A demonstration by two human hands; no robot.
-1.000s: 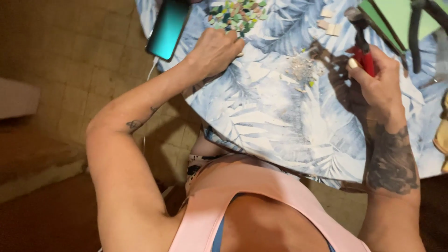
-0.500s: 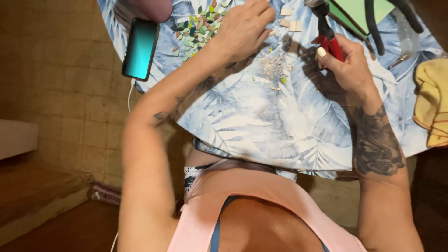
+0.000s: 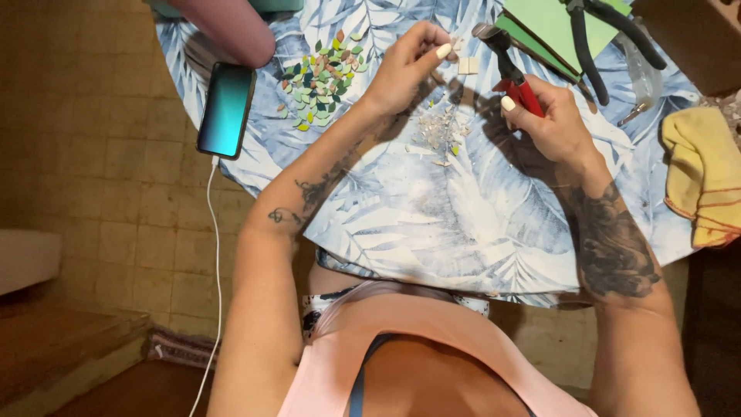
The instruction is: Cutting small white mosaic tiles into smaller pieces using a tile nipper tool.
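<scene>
Gripping red-handled nippers (image 3: 511, 71) in closed right hand (image 3: 549, 123); left hand (image 3: 405, 68) fingertips pinched together above pale tile fragments (image 3: 441, 133).

A phone (image 3: 225, 110) is lying at the left edge of the leaf-print tablecloth (image 3: 432, 224), its white cable (image 3: 217, 255) hanging down. A yellow cloth (image 3: 704, 174) is sitting at the tablecloth's right edge. Black pliers (image 3: 610, 35) are resting on a green sheet (image 3: 544, 19) at the tablecloth's top.
</scene>
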